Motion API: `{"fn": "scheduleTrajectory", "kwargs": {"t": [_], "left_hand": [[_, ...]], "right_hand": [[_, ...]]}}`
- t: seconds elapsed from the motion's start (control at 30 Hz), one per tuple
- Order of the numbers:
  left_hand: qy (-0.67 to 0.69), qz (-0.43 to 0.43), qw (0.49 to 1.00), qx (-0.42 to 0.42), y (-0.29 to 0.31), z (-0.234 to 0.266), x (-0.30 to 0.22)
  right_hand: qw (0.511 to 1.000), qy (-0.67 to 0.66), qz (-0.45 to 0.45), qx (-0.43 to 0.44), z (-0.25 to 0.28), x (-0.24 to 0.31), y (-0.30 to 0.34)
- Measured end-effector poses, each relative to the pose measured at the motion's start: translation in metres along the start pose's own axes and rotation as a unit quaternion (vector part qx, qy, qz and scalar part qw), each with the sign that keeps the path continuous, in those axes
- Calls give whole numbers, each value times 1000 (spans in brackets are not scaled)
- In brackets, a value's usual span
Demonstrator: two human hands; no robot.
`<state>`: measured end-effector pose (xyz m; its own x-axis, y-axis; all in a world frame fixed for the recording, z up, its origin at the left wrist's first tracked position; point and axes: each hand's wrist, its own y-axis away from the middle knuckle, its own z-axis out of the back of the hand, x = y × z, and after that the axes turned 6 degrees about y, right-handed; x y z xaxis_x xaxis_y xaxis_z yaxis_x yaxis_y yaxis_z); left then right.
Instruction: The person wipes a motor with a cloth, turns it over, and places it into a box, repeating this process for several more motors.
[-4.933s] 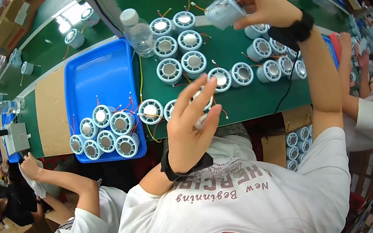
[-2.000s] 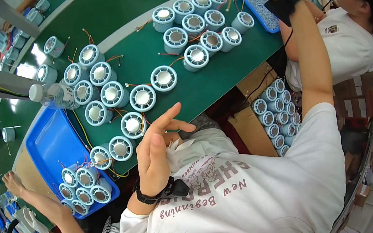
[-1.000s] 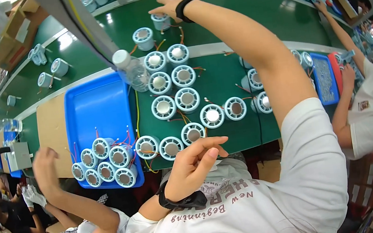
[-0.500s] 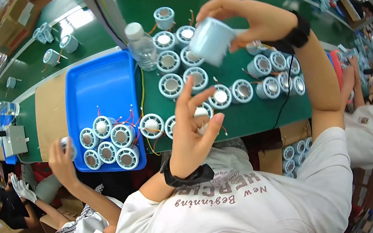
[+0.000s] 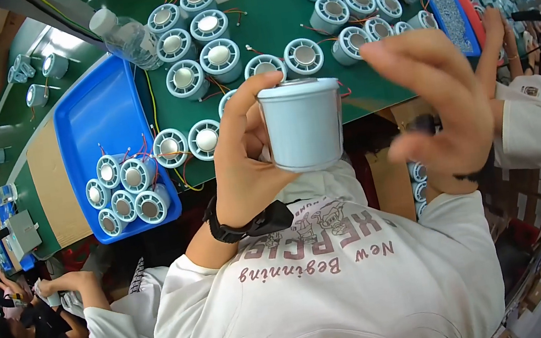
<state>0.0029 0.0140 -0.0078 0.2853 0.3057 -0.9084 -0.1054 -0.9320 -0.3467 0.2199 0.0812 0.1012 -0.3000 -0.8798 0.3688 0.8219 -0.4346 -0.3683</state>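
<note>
My left hand (image 5: pixel 234 160) grips a light-blue cylindrical housing (image 5: pixel 304 127) in front of my chest, its thumb and fingers round the left side. The housing is upright, with a smooth wall, a rim near the top and a silver disc just showing above. To its right my right hand (image 5: pixel 441 91) is raised with fingers curved and apart, slightly blurred, holding nothing and not touching it. Beyond my hands, several like housings with slotted rings and silver discs, such as this housing (image 5: pixel 303 57), stand on the green table (image 5: pixel 262 20), with thin red wires beside them.
On the left, a blue tray (image 5: pixel 92 98) bears several housings in its near part, next to a cardboard sheet (image 5: pixel 52 180). A clear bottle (image 5: pixel 125 40) stands behind. Another blue tray (image 5: pixel 451 23) and a red bin (image 5: pixel 468 6) lie far right. Co-workers sit on both sides.
The housing has come from over the table towards my chest and passed from my right hand to my left. My right hand has let go and drawn nearer. The view has turned rightward.
</note>
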Motion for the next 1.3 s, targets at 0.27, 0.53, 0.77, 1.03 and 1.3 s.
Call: {"fn": "scheduleTrajectory", "kwargs": {"t": [0.27,0.53,0.77,1.03,1.3], "left_hand": [[-49,-32,997,-47,4,-19,0],[-130,-13,991,-1,0,-4,-14],[-175,-72,982,21,1,-6,-13],[-257,-137,951,99,-10,-11,-13],[-158,-243,955,59,-4,-12,5]], "right_hand": [[988,-60,-108,-88,-45,9,18],[893,-416,-131,-112,-71,-26,33],[834,-524,-170,-30,-86,-26,40],[793,-568,-220,-20,-72,-24,41],[915,-167,-278,-241,-26,-75,74]]}}
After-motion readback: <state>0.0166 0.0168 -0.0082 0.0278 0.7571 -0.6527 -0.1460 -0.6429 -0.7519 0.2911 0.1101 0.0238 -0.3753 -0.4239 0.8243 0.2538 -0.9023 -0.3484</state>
